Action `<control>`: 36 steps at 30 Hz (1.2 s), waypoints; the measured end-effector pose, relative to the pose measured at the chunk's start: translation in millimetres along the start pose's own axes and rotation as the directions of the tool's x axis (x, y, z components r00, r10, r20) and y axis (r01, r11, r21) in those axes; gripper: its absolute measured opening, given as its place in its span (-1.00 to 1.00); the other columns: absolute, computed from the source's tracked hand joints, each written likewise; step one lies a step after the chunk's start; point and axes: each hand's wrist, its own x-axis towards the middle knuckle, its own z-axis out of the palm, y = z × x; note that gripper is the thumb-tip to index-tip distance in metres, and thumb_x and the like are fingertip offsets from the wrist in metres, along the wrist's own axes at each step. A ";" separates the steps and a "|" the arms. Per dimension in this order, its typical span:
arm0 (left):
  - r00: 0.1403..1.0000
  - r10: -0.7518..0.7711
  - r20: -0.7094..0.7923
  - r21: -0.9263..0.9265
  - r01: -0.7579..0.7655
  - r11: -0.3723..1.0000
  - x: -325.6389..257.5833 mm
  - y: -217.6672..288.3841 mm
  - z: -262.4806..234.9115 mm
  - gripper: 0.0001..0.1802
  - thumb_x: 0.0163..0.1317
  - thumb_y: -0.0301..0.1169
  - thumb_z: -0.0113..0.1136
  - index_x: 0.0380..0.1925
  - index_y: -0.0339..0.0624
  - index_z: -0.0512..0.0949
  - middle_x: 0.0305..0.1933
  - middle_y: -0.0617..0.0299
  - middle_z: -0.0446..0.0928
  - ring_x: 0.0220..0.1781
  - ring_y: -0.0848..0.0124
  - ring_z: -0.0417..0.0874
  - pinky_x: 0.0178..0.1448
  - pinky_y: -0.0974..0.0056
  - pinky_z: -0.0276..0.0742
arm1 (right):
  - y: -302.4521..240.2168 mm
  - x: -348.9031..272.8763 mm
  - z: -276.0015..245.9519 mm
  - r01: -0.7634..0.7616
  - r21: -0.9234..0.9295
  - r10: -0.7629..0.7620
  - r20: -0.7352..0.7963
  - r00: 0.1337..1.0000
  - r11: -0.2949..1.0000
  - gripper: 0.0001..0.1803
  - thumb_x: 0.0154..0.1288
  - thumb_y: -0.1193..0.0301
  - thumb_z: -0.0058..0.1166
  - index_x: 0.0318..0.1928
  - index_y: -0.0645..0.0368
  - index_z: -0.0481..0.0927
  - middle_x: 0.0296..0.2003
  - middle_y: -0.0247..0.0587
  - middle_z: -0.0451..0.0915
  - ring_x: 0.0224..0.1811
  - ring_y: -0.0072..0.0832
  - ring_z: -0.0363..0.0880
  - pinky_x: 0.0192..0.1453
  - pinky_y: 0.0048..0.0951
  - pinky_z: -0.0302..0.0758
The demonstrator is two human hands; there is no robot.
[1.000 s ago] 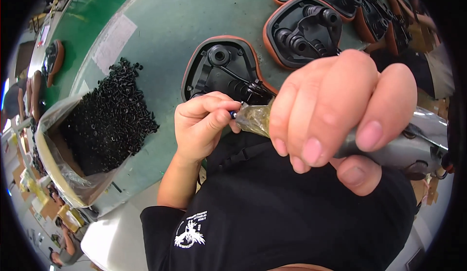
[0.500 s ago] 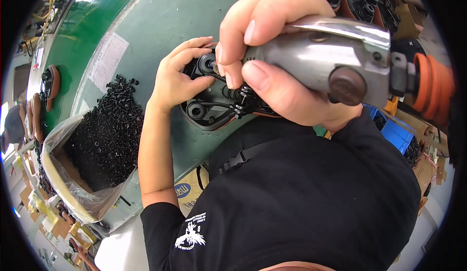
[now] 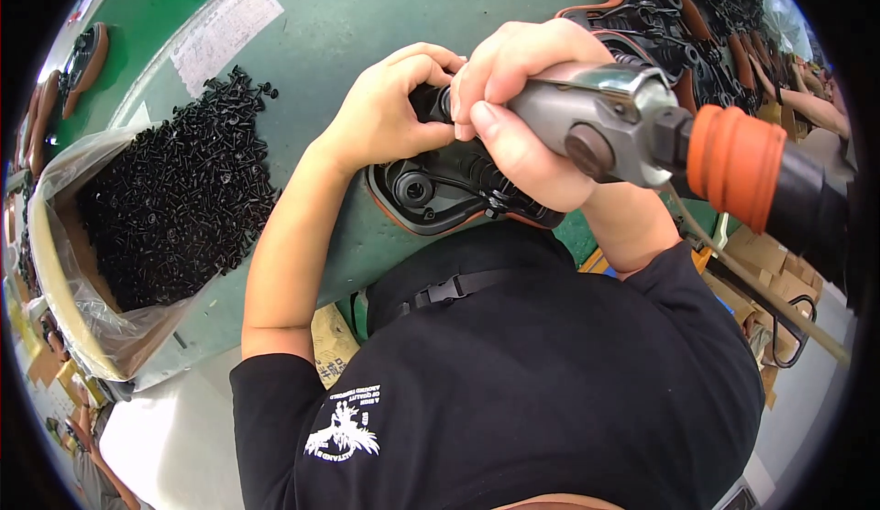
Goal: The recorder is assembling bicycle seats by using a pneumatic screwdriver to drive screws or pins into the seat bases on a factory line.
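Note:
A bicycle saddle (image 3: 449, 197) lies upside down on the green worktable (image 3: 353, 20), its black underside with springs and round fittings facing up and a brown rim showing. My left hand (image 3: 376, 111) is closed round the saddle's far left part, thumb and fingers about a black fitting. Above the saddle, my right hand (image 3: 527, 139) wraps round a silver air screwdriver (image 3: 600, 134) with an orange collar. The tool's tip points left toward that fitting; my right fingers hide it, so contact cannot be made out.
Left of my arm, black screws (image 3: 183, 194) spill from a plastic-lined box (image 3: 82, 313) lying on its side. More saddles (image 3: 632, 29) are stacked at the far right. A paper sheet (image 3: 227, 35) lies on the table. Another person's arm (image 3: 811, 107) shows at the right edge.
My view has shifted, and the screwdriver now appears lower and farther from my view. Both hands remain close together at the saddle, my left still on it and my right still round the tool.

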 end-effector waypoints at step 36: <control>0.912 -0.284 -0.297 0.801 0.400 0.446 -74.0 -32.9 -102.5 -0.79 0.44 -0.37 0.27 -0.03 -0.23 0.66 -0.09 0.04 0.65 -0.06 0.04 0.71 0.03 0.06 0.64 | -63.0 -220.6 -65.7 -0.584 0.100 0.509 -0.620 0.597 0.806 -0.75 0.25 0.67 0.11 -0.07 0.26 0.45 0.30 0.27 0.51 -0.34 -0.57 0.68 -0.15 -0.45 0.65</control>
